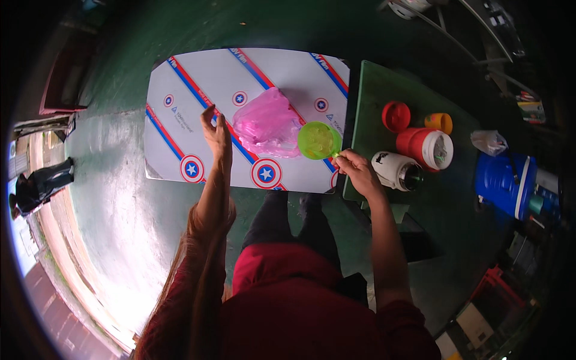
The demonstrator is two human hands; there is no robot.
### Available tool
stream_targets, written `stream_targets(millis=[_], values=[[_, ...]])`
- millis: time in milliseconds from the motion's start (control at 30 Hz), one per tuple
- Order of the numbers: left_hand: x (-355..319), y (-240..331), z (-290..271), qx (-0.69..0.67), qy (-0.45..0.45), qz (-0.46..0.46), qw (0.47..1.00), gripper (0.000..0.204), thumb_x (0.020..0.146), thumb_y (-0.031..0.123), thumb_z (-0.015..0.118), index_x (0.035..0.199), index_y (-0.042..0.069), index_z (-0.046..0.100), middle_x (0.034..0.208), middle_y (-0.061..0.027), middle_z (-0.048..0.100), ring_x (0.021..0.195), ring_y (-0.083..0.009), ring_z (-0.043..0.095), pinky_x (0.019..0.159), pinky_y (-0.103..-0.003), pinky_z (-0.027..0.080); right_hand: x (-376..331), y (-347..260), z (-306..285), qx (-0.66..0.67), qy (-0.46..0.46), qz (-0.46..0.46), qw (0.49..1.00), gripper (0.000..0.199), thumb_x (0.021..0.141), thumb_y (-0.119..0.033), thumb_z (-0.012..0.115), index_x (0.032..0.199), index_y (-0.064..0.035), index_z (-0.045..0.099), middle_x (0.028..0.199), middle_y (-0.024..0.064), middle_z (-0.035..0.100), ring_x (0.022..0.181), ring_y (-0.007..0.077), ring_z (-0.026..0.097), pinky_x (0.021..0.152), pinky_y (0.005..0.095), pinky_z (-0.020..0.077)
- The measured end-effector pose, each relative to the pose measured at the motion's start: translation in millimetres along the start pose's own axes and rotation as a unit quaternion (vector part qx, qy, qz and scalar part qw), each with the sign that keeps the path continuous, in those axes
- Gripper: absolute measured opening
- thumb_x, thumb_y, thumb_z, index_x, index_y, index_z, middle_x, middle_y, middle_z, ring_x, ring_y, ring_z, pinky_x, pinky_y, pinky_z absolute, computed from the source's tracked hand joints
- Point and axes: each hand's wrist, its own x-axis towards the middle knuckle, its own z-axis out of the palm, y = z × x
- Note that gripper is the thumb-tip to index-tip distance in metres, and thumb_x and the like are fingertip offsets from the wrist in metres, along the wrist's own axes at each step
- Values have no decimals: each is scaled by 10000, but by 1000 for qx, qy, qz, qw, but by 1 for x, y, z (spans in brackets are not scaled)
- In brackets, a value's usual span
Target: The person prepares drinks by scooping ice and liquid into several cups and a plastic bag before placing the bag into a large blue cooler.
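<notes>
My right hand (358, 171) grips the handle of a bright green plastic cup (318, 141) over the right part of the patterned table. Its round mouth faces up, and what is inside is too blurred to tell. Touching or just overlapping the cup's left side is a crumpled pink plastic bag (267, 123) on the tabletop (198, 81). To the left of the bag my left hand (217, 135) is raised above the table, its fingers apart and nothing in them.
On the green table (378, 81) at right stand a red container with a white rim (427, 148), a white flask (390, 170), a red cup or lid (396, 116) and a yellow cup (442, 123). Beyond are a clear plastic bag (489, 142) and a blue cooler (501, 183). A person (42, 186) is far left.
</notes>
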Motion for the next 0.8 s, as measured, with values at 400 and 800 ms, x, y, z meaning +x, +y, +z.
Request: stream_targets(millis=[400,800], values=[[-218,168,176,-69,-561,350,747,817,681,200,764,1361,84,328,1390,-163,340,1354,-388,212,1092,-498,224,-190,-52,-155,-323,269,-54,906,149,838,-129,620,932,-13,625,879,92,612,712,242,601,625,335,467],[-289,149,230,36,-578,296,760,1109,601,297,825,1442,134,121,1372,-159,362,1302,-329,324,1097,-526,186,-163,-5,-148,-532,262,-62,803,118,762,-172,655,757,-67,603,782,77,585,706,269,610,657,402,466]])
